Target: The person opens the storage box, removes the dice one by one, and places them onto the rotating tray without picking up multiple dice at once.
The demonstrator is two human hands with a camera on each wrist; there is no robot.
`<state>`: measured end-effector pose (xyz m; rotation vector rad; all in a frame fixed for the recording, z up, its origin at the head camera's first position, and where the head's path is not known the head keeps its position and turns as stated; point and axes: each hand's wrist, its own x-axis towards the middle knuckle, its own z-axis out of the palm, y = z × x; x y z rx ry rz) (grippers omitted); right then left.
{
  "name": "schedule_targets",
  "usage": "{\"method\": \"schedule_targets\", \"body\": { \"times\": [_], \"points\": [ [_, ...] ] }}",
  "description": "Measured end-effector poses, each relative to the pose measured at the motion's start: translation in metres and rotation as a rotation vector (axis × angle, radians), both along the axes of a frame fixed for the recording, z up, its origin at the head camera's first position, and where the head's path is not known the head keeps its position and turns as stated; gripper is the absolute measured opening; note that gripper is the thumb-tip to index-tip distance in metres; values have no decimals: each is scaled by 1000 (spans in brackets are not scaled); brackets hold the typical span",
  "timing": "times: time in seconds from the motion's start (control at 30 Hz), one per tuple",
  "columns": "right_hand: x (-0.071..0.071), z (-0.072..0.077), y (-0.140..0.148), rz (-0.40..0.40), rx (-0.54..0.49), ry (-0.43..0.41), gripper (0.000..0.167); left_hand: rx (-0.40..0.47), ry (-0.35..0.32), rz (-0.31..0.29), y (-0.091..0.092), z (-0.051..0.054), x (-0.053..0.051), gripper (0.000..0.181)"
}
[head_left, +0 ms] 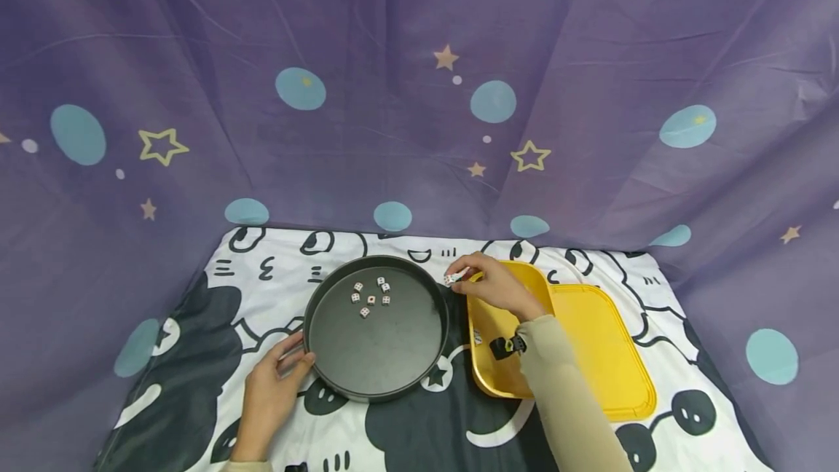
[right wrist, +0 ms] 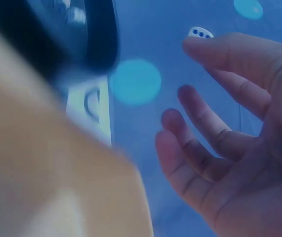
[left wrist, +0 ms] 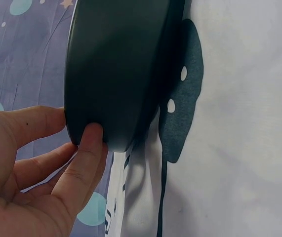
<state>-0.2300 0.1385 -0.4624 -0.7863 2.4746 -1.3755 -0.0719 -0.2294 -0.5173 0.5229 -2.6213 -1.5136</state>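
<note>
A round dark pan with several white dice in it lies left of the yellow box. At its near-left side my left hand grips the edge; the left wrist view has fingertips against the dark wall. My right hand is over the far end of the yellow box, close to the pan's right rim. Between its thumb and index finger it pinches a white die, whose dots show in the right wrist view. Another die lies inside the box, by its left wall.
A yellow lid lies right of the box. Beneath everything is a black-and-white cartoon cloth. Behind the table hangs a purple curtain with stars and blue ovals. A black strap with a small device sits on the right wrist.
</note>
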Motion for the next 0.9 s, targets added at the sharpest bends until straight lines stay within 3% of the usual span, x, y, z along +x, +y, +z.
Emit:
{"method": "schedule_targets", "body": {
  "times": [0.27,0.5,0.7,0.9],
  "points": [
    [-16,-2,-63,44,-17,81,18,1,4,-3,0,2,0,48],
    [-18,-15,-111,91,24,48,18,-7,12,-1,0,2,1,47],
    [-18,-23,-134,104,86,57,19,-3,29,11,1,2,0,45],
    [-17,-27,-140,87,121,55,23,7,24,13,1,2,0,46]
  ]
}}
